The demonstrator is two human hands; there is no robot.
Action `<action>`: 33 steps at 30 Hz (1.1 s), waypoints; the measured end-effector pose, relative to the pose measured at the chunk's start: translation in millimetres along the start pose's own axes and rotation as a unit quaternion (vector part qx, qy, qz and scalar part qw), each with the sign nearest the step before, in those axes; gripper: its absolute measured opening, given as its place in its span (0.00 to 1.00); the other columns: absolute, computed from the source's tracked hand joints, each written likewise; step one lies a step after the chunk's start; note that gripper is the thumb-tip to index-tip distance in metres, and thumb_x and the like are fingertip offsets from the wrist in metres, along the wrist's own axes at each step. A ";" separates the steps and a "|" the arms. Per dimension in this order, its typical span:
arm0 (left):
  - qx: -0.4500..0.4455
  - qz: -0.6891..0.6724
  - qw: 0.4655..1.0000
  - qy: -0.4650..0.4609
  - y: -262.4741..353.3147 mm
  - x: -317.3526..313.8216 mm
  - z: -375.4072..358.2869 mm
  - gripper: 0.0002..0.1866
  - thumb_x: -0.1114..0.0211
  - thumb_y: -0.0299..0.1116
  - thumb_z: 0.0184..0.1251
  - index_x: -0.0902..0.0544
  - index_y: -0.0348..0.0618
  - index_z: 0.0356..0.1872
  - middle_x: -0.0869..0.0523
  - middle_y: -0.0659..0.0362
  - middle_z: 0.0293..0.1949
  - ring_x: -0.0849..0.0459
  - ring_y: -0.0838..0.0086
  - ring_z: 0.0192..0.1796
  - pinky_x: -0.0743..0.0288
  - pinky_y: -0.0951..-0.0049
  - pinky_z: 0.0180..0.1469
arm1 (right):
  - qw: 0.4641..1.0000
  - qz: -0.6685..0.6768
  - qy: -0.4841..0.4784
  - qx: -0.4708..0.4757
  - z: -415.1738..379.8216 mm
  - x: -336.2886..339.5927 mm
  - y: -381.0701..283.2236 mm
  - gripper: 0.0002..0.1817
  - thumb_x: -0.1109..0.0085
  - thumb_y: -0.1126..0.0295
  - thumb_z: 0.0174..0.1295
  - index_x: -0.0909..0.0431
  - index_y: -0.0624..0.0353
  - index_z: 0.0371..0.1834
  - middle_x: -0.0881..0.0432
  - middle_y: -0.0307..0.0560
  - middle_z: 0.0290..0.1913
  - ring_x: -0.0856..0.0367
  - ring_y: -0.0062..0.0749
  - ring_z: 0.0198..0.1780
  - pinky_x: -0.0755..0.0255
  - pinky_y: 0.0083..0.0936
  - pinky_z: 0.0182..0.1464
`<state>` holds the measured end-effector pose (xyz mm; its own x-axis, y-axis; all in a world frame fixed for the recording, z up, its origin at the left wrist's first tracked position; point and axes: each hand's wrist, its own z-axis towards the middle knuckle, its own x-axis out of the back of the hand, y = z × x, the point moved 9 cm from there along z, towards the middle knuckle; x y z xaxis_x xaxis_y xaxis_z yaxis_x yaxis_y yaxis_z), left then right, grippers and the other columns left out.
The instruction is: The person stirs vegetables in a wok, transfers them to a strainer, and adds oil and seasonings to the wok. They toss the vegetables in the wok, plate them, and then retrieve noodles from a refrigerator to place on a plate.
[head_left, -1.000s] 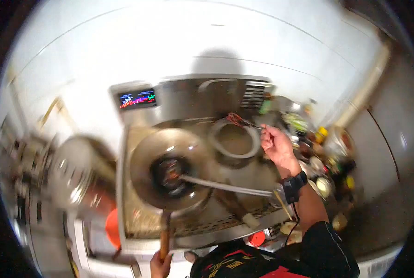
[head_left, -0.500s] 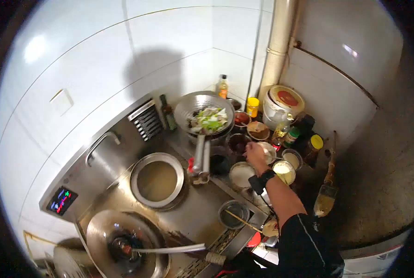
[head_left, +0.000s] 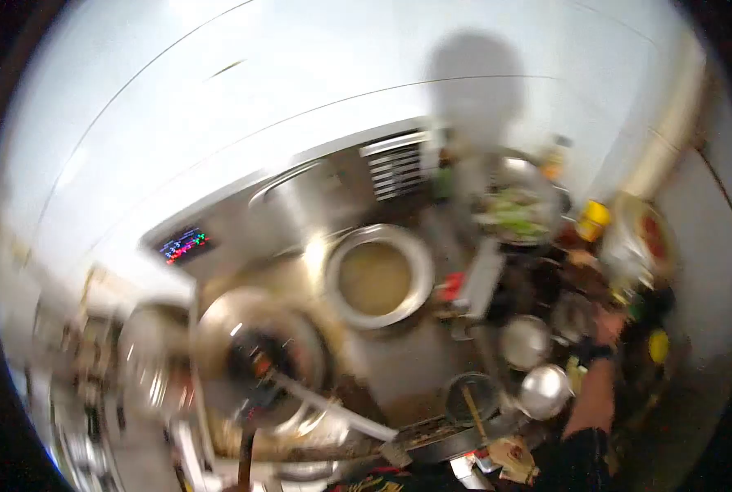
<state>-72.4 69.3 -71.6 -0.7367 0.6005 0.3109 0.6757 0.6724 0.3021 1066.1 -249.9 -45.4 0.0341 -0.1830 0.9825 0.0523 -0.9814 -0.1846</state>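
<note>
My right hand (head_left: 609, 323) is smeared by motion above the cluster of seasoning bowls at the right, near a pale bowl (head_left: 573, 316). Whether its fingers hold anything does not show. A dark band sits on the wrist. My left hand is out of view. At the lower left, a ladle (head_left: 333, 410) lies with its head inside a wok (head_left: 218, 328), its long handle slanting toward me. Something dark with a reddish spot is in the wok's bottom, too blurred to name. A wooden handle (head_left: 246, 459) points down from the wok's near side.
A round pot (head_left: 422, 283) of cloudy liquid is set into the steel counter. Behind it, a metal strainer (head_left: 518, 168) holds chopped green and white vegetables. A dark bowl (head_left: 471, 399) with a stick, a shiny bowl (head_left: 545, 392), a yellow-topped container (head_left: 593, 220) and a lidded tub (head_left: 649, 238) stand right.
The camera has turned left, so the scene shifts right and blurs. My right hand has moved off the white bowl it was reaching into. The ladle still lies in the wok.
</note>
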 end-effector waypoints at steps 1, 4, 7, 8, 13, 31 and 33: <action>-0.051 0.019 0.996 -0.067 -31.7 8.4 33.8 0.21 0.37 0.51 0.68 0.14 0.40 0.37 0.13 0.58 0.24 0.16 0.72 0.24 0.21 0.67 0.31 | 1.000 -0.019 -0.008 0.023 3.0 -1.9 1.5 0.45 0.25 0.48 0.48 0.32 0.69 0.62 0.25 0.66 0.58 0.25 0.48 0.57 0.30 0.38 0.58; -0.030 0.027 0.999 -0.018 -10.7 -18.0 -0.5 0.24 0.35 0.53 0.66 0.15 0.38 0.33 0.12 0.55 0.26 0.13 0.70 0.26 0.18 0.68 0.30 | 0.995 -0.082 0.003 0.059 29.4 0.8 12.7 0.43 0.27 0.47 0.50 0.30 0.68 0.61 0.23 0.64 0.56 0.23 0.48 0.54 0.28 0.38 0.55; -0.043 -0.006 0.998 0.049 33.6 -31.2 -43.0 0.24 0.34 0.51 0.66 0.15 0.34 0.34 0.13 0.54 0.27 0.14 0.71 0.26 0.18 0.70 0.30 | 0.988 -0.128 0.041 0.071 35.3 30.8 4.9 0.41 0.28 0.47 0.52 0.29 0.68 0.61 0.22 0.63 0.53 0.21 0.47 0.51 0.27 0.38 0.52; -0.037 0.022 0.999 0.033 29.5 -27.2 -34.9 0.21 0.33 0.47 0.67 0.17 0.35 0.41 0.14 0.56 0.29 0.13 0.71 0.31 0.17 0.70 0.34 | 0.986 -0.139 0.058 0.073 29.0 45.0 -1.9 0.41 0.29 0.47 0.53 0.29 0.68 0.61 0.21 0.63 0.53 0.20 0.47 0.50 0.27 0.38 0.51; -0.123 0.128 0.979 0.097 45.2 -20.3 -41.2 0.29 0.30 0.51 0.60 0.18 0.32 0.48 0.13 0.45 0.38 0.13 0.60 0.45 0.17 0.66 0.42 | 0.963 -0.153 0.200 0.095 -0.1 129.8 -9.5 0.38 0.31 0.47 0.56 0.27 0.67 0.60 0.18 0.61 0.49 0.17 0.46 0.45 0.24 0.38 0.47; -0.700 0.129 0.666 0.223 256.2 -48.0 -261.9 0.51 0.18 0.39 0.42 0.35 0.38 0.70 0.28 0.42 0.65 0.29 0.51 0.67 0.32 0.57 0.66 | 0.695 0.350 -0.166 0.606 -702.7 217.3 -395.9 0.36 0.18 0.61 0.41 0.25 0.59 0.54 0.17 0.47 0.46 0.18 0.31 0.49 0.25 0.31 0.54; -0.685 0.102 0.671 0.264 235.9 -37.5 -258.3 0.44 0.20 0.37 0.41 0.29 0.36 0.64 0.22 0.43 0.58 0.24 0.51 0.60 0.30 0.57 0.60 | 0.597 0.428 -0.366 0.571 -780.3 168.0 -410.8 0.33 0.19 0.62 0.44 0.25 0.61 0.52 0.16 0.46 0.43 0.17 0.32 0.46 0.25 0.30 0.52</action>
<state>121.8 93.7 220.8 -0.7574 0.1386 0.6381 0.4186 -0.6469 0.6374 271.5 77.5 214.1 0.9417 -0.1045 0.3198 0.3352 0.2107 -0.9183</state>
